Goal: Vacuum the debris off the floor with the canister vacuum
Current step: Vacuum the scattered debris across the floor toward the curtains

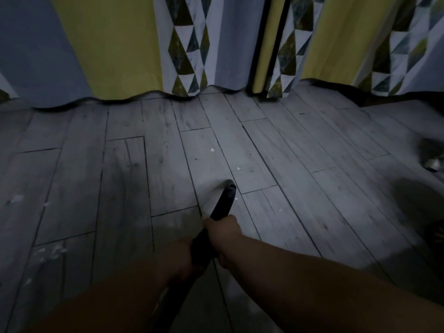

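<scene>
Grey plank floor [312,145]: nowhere near done imo. Patterned curtains [108,44] along far edge. Black vacuum wand [224,203] angled down mid-floor, nozzle at boards. Right hand [222,227] wrapped round wand up front, left hand [182,251] gripping behind it. Canister out of sight, contents unknown. White crumbs [212,149] just past nozzle, more scraps [51,251] far left, all left to do.

Ahead of the vacuum tube [224,200] the plank floor [300,152] lies open as far as the curtains [115,49], whose hems reach down to the boards and close off the far side. To the left only small white scraps [51,252] lie on the boards. At the right edge stands a blurred dark object [432,155], with another dark shape [436,234] nearer, both well apart from the tube.
</scene>
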Motion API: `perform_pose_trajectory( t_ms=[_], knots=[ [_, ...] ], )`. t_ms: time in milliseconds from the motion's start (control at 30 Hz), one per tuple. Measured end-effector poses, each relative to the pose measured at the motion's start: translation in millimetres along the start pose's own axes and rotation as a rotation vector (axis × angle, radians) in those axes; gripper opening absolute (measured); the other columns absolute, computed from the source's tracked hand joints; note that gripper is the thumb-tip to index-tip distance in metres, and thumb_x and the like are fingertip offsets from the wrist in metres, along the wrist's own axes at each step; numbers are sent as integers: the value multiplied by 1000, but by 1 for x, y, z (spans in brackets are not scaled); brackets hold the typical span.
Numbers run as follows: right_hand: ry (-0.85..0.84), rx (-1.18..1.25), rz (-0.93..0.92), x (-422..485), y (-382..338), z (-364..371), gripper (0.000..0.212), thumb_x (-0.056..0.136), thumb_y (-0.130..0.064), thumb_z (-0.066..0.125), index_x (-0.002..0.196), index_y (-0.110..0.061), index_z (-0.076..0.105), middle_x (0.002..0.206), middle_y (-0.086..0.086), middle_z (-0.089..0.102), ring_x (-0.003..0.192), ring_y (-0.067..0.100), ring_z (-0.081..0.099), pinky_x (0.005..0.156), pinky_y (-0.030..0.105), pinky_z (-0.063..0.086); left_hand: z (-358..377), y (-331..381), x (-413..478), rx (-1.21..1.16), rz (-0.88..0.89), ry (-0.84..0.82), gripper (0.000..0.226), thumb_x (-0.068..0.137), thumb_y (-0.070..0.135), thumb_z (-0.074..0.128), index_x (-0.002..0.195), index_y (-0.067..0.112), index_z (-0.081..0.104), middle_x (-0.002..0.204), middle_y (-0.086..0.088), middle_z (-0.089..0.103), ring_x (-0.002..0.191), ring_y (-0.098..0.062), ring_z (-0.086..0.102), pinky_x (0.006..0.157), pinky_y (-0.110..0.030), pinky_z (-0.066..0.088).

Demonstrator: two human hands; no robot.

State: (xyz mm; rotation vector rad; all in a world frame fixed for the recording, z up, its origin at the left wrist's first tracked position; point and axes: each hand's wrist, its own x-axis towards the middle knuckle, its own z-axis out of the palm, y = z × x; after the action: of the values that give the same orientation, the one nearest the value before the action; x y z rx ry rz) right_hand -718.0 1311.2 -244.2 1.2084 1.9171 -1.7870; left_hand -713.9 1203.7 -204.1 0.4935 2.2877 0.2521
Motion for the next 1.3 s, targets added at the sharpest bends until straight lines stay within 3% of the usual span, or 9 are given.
perform_pose_trajectory(
  t_ms=[100,267,433,567,700,900,1067,1167,1300],
  knots=[
    [-22,7,4,-6,1,-2,53,89,-27,62,131,-3,39,127,19,53,111,33,57,94,47,52,2,-1,-6,25,23,21,44,94,30,54,134,15,45,133,-5,53,113,-13,54,75,-15,33],
    [-5,-40,0,-19,7,-5,54,90,-29,61,132,-2,39,129,19,53,113,34,57,94,47,51,11,-6,-17,76,10,55,50,91,34,57,135,14,43,132,-4,54,120,-18,53,92,-22,40],
    [7,-46,13,-32,15,-12,55,90,-32,61,132,-2,40,129,19,53,112,33,58,93,45,53,19,1,-27,49,34,-6,42,94,25,54,133,12,47,130,-7,56,110,-16,56,90,-24,43],
    [2,-15,14,-44,24,-17,59,90,-37,61,133,-3,39,128,18,54,110,33,58,88,41,54,25,2,-36,1,61,-8,45,91,24,58,133,17,47,131,-5,55,116,-16,54,80,-17,38],
    [34,6,29,-56,33,-19,60,90,-35,62,133,-1,37,129,19,53,112,33,57,93,43,52,36,-1,-42,-45,77,-17,48,88,25,61,133,18,46,130,-3,56,115,-15,55,78,-16,37],
    [111,52,89,-65,42,-38,59,91,-28,61,135,-1,32,132,21,50,116,36,54,98,48,49,53,8,-42,-135,154,-61,49,88,22,62,134,17,47,130,-1,56,116,-14,54,92,-21,42],
    [152,35,112,-61,46,-56,60,92,-30,61,136,-3,31,134,21,48,119,36,52,100,48,47,69,23,-32,-194,183,-46,45,90,15,61,132,12,46,129,-4,57,107,-10,53,55,4,32],
    [168,24,105,-57,48,-62,62,91,-33,62,134,-2,31,132,21,48,116,36,54,97,48,48,71,30,-24,-179,202,-32,48,90,18,60,135,13,42,132,-3,53,109,-10,50,52,2,31],
    [171,51,95,-50,48,-65,61,90,-33,64,133,-3,32,128,20,51,112,36,56,93,46,51,71,31,-16,-174,196,-13,50,88,19,63,134,16,43,131,-1,54,103,-6,49,61,-6,33]
  ],
)
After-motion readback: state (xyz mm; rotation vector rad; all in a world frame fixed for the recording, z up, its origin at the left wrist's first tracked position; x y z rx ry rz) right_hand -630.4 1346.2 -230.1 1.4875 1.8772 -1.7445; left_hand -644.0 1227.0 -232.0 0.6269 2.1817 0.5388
